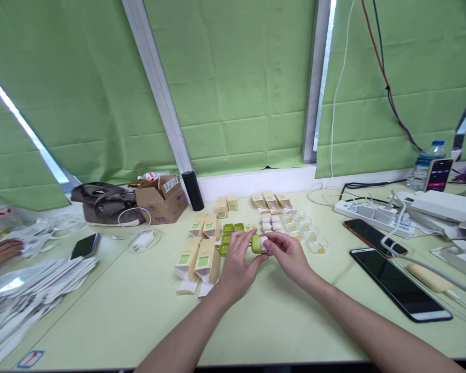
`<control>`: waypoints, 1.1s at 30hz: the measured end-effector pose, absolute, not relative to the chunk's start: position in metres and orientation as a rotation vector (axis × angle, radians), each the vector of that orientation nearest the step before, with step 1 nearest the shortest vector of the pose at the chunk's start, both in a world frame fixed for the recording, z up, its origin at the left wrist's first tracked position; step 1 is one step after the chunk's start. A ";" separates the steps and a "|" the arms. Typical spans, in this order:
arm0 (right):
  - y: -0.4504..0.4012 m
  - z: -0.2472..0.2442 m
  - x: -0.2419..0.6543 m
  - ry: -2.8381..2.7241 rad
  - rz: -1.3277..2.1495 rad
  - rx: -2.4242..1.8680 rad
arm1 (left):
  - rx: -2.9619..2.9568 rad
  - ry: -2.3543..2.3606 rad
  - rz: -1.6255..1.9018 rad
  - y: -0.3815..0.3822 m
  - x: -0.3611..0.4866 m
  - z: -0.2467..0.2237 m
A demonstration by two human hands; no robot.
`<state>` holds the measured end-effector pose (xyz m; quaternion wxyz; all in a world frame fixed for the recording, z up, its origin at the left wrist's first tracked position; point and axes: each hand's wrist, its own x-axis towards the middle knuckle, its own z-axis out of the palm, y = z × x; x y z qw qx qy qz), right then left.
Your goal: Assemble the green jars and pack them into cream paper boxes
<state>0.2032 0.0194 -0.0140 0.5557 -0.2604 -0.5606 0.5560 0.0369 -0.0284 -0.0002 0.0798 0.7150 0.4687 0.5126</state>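
My left hand (238,264) grips a small green case (256,244) above the middle of the table. A white piece (263,244) sits at the case's right side, pinched by my right hand (289,256). Behind my left hand lie more green cases (228,228). White cylindrical pieces (271,223) stand in a small group just beyond my hands. To their right are clear plastic shells (316,243) with yellow centres. Open beige boxes (207,261) with green labels lie left of my left hand, and more beige boxes (272,202) lie farther back.
At the right lie a large phone (399,282), another phone (373,237), a power strip (373,215) and cables. A cardboard box (161,201), grey bag (106,202) and black cylinder (193,190) stand at the back left. Another person's hand (3,253) is near white strips (34,295).
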 end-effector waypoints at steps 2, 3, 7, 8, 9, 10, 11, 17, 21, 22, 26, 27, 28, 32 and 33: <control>0.019 -0.015 0.202 -1.315 1.330 -0.618 | 2.136 1.412 1.509 -0.028 0.037 -0.003; 0.018 -0.015 0.202 -1.312 1.342 -0.616 | 2.128 1.420 1.494 -0.028 0.037 -0.004; 0.016 -0.013 0.202 -1.305 1.380 -0.609 | 2.037 1.416 1.453 -0.030 0.038 -0.009; 0.016 -0.013 0.202 -1.310 1.376 -0.608 | 1.997 1.402 1.457 -0.031 0.039 -0.009; 0.015 -0.013 0.202 -1.323 1.366 -0.605 | 1.947 1.390 1.462 -0.031 0.040 -0.009; 0.015 -0.012 0.203 -1.343 1.350 -0.600 | 1.884 1.380 1.467 -0.032 0.040 -0.008; 0.015 -0.012 0.204 -1.371 1.327 -0.592 | 1.808 1.364 1.467 -0.032 0.041 -0.007; 0.013 -0.010 0.215 -1.682 0.888 -0.638 | 1.396 1.077 1.472 -0.022 0.039 0.003; 0.011 -0.010 0.219 -1.859 0.557 -0.574 | 1.291 0.885 1.407 -0.016 0.034 0.001; 0.011 -0.011 0.220 -1.894 0.501 -0.561 | 1.277 0.846 1.385 -0.015 0.034 0.000; 0.013 -0.013 0.219 -1.988 0.359 -0.515 | 1.301 0.779 1.294 -0.016 0.036 -0.001; 0.013 -0.013 0.219 -1.997 0.349 -0.504 | 1.305 0.773 1.288 -0.017 0.036 0.000; 0.013 -0.013 0.219 -2.001 0.344 -0.495 | 1.301 0.769 1.289 -0.017 0.037 0.000; 0.013 -0.012 0.218 -1.999 0.322 -0.485 | 1.235 0.737 1.280 -0.020 0.037 0.003; 0.012 -0.012 0.218 -2.000 0.309 -0.485 | 1.222 0.725 1.276 -0.021 0.037 0.004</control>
